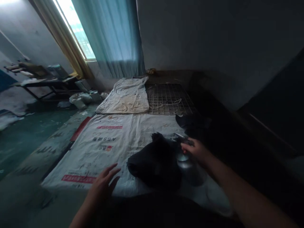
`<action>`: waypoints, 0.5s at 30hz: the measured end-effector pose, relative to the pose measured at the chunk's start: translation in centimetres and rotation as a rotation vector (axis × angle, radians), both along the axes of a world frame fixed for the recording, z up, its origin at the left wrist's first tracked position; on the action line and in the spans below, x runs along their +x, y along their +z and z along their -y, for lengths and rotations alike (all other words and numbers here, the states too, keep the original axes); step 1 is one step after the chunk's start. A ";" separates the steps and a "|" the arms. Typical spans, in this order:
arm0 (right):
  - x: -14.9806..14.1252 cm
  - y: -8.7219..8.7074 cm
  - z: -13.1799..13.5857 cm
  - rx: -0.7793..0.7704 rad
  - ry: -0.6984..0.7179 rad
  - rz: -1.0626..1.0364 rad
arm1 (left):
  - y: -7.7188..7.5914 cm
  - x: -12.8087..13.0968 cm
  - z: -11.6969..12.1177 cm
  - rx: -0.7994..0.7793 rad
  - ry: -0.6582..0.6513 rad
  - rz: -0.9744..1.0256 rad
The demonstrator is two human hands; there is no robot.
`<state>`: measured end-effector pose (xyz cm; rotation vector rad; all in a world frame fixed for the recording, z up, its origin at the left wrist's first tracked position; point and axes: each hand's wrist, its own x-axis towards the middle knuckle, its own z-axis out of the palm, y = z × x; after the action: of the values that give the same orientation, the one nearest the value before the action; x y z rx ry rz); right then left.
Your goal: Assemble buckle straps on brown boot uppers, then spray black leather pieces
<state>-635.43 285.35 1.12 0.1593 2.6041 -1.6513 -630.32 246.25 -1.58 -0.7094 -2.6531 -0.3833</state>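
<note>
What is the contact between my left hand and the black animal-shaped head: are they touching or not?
Apart. The head camera shows a strip of the white sheet between the fingertips of the left hand and the snout of the black head.

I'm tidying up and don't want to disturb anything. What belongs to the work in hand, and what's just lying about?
Seemingly in use:
black animal-head shape
slim-tipped tool, in the right hand
shiny container, below that hand
printed sheet, under the shape

Probably just lying about:
crumpled cloth
cord on the wire grid
bags by the wall
</note>
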 end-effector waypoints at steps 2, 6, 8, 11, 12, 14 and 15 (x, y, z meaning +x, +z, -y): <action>1.9 0.4 0.1 0.014 0.105 0.036 | 0.0 0.3 0.6 -0.012 0.048 0.025; 4.1 1.4 1.8 -0.025 0.343 0.098 | 0.1 0.7 0.9 -0.008 0.100 0.089; 4.2 1.9 3.1 -0.026 0.390 0.076 | 0.1 0.8 0.6 0.008 0.089 0.106; 3.7 2.5 5.2 0.013 0.408 0.015 | 0.3 1.1 0.1 0.042 0.078 0.100; 3.5 2.8 5.8 0.020 0.434 -0.005 | 0.4 1.2 0.1 0.051 0.079 0.091; 3.1 3.3 7.0 0.027 0.518 -0.037 | 0.6 1.6 0.2 0.060 0.085 0.072; 3.0 3.7 7.4 0.030 0.566 -0.045 | 0.6 1.8 0.3 0.060 0.093 0.061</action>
<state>-632.38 277.93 4.79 -0.5655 2.3832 -1.4158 -628.47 245.97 -0.94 -0.5619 -2.7075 -0.4636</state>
